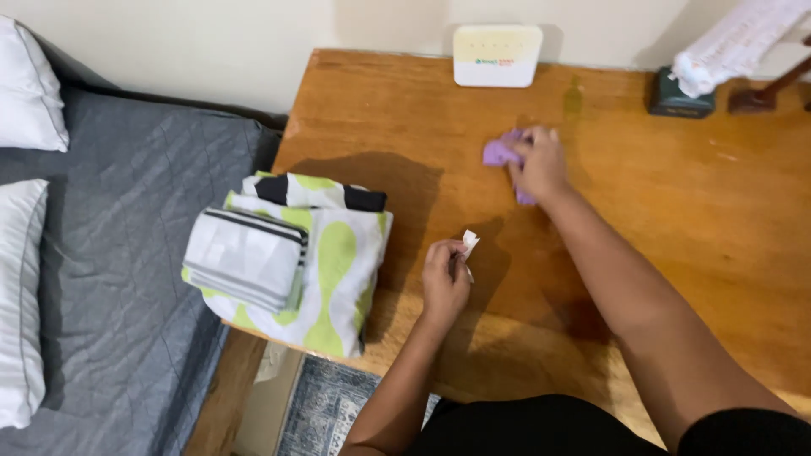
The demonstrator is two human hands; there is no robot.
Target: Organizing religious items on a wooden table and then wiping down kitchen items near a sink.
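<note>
Right hand [538, 163] pressing crumpled purple cloth [500, 152] flat against glossy wooden tabletop [676, 219], mid-surface. Left hand [445, 274] pinching small white paper scrap [470, 243]. Judgement: even pressure, overlapping strokes working best.

From my feed, both forearms are bare, with no sleeves reaching them. I see no rings on the left hand [445, 277] or right hand [539, 162]. Black clothing shows along the bottom edge.
</note>
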